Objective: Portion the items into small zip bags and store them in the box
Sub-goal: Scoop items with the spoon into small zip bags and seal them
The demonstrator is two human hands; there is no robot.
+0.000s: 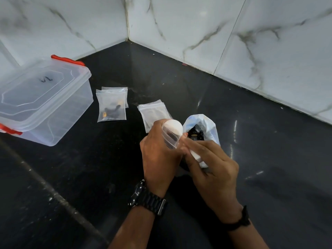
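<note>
The step in hand looks like opening a fresh small zip bag (171, 134) so it can be filled. The left hand (158, 155) has its grip closed round the bag, holding it upright just right of the frame's centre, its mouth bulged into a pale round opening at the top. The right hand (212, 168) meets it from the right, fingers curled, and seems to pinch the bag's edge along with something white; what that is I cannot tell. To do this well, keep the mouth spread wide and directly beside the source bag (201, 126), the white plastic bag of dark items standing on the tabletop (251, 159) touching the hands from behind, so pieces travel a short way and none spill.

A stack of empty zip bags (154, 110) lies just above the hands. Filled zip bags (111, 106) lie left of centre, and the lidded box (43, 99) sits at the far left, well apart from both grips
</note>
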